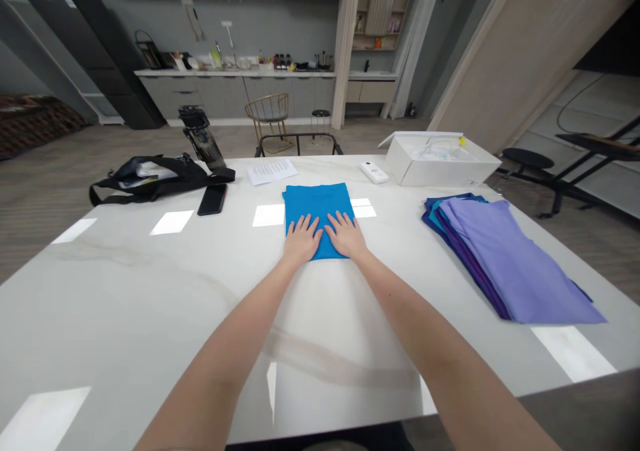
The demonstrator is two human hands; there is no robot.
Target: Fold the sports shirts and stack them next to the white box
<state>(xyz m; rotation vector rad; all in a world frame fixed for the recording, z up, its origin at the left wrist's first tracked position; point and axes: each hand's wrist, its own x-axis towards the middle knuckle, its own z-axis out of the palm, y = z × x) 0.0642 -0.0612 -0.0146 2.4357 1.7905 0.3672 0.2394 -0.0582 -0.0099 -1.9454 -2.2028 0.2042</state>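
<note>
A bright blue cloth (320, 201), folded into a flat rectangle, lies on the white marbled table (165, 304) straight ahead of me. My left hand (303, 239) rests flat on its near left part, fingers spread. Beside it, my right hand (347, 236) presses flat on the near right part, its fingers also apart. Neither hand grips the cloth. Off to the right lies a stack of folded cloths, with a lavender cloth (520, 258) on top and purple, teal and navy edges showing beneath it.
At the back right stands an open white box (440, 171), with a small white device (374, 172) beside it. A printed paper (273, 171), a black phone (213, 199), a black bag (160, 183) and a dark bottle (203, 138) are at the back left. Chairs stand beyond the table.
</note>
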